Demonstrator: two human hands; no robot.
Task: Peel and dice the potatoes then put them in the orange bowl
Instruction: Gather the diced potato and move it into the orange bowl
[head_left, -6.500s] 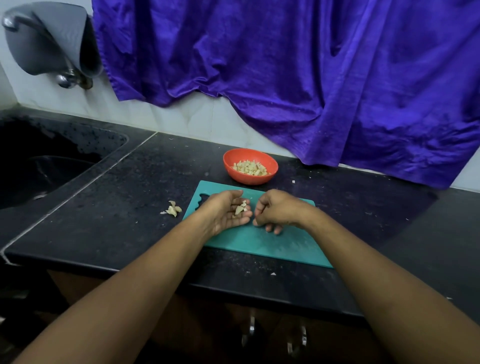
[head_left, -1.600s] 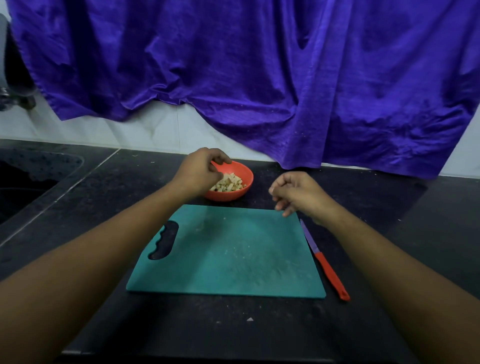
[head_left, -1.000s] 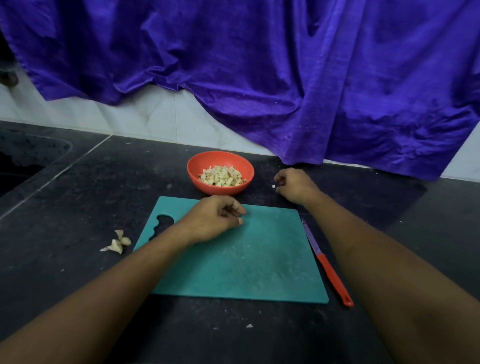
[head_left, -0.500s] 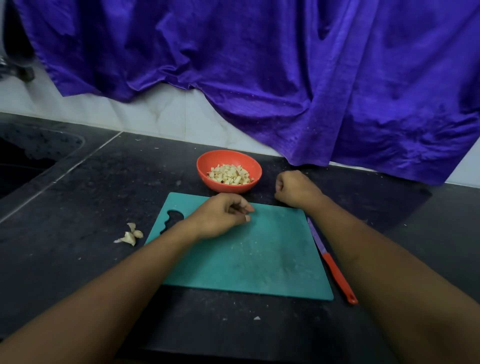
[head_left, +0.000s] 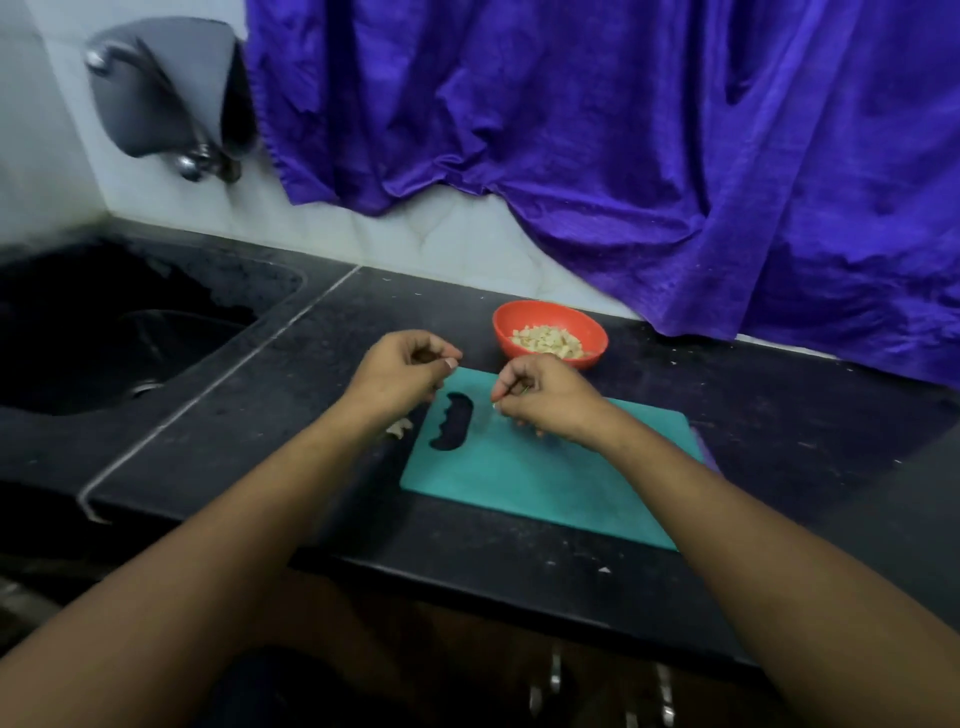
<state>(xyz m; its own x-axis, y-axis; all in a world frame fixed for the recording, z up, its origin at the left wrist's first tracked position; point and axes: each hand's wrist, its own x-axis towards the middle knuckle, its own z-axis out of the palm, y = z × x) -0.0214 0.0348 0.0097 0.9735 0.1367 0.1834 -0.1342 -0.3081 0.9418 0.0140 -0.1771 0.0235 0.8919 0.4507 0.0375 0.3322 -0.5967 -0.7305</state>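
Surface: black speckled stone counter (head_left: 311, 374).
Potato: pale dice (head_left: 545, 340) inside round orange plastic bowl (head_left: 522, 321), just behind teal plastic cutting board (head_left: 519, 483).
Hands: left hand (head_left: 400, 379), right hand (head_left: 550, 402) both curled; contents unclear.
Risk: stray bits dropped short of bowl, from loose pinch.

Person, only the two arms in view. Left forearm (head_left: 223, 519) fills the 7 o'clock corner and right forearm (head_left: 727, 519) the 5 o'clock corner, both uncovered from frame edge to wrist. Left hand (head_left: 395, 376) and right hand (head_left: 545, 397) bare, just above centre toward 12 o'clock. Short pale fingernail (head_left: 451, 362) shows on left hand. Arm outlines slightly blurred.
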